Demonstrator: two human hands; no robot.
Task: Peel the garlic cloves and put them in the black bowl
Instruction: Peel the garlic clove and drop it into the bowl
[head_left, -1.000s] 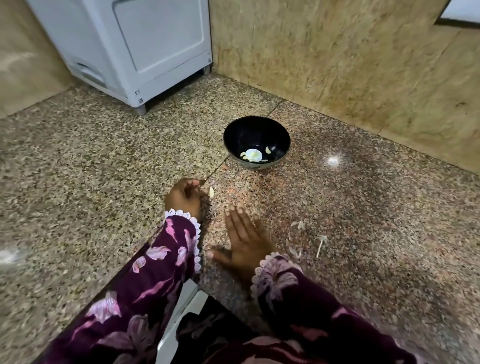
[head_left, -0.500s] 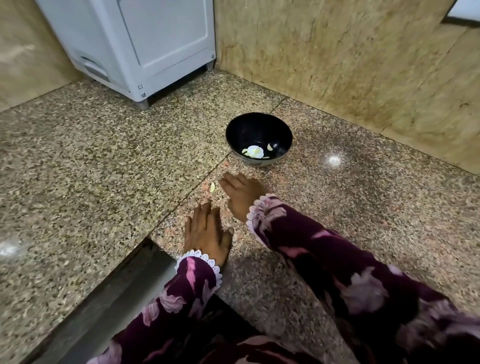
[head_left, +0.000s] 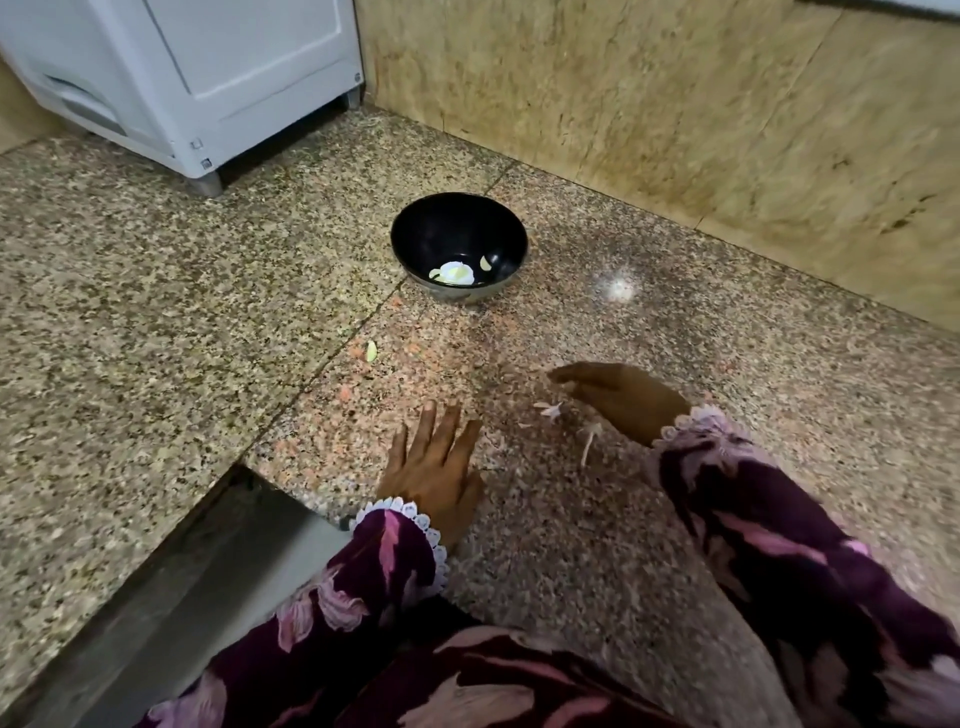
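A small pale garlic clove (head_left: 372, 351) lies on the speckled granite counter (head_left: 156, 322), apart from the flat left hand (head_left: 434, 475) with its straight, spread fingers (head_left: 423, 428). The blurred right hand (head_left: 621, 397) hovers by papery skins (head_left: 550, 409); its finger posture is unclear. The round black bowl (head_left: 459, 234) stands beyond.

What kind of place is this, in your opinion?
Probably a home kitchen or utility corner: a speckled granite counter, stone wall tiles behind it, and a white appliance in the corner. A black bowl with garlic stands on the counter.
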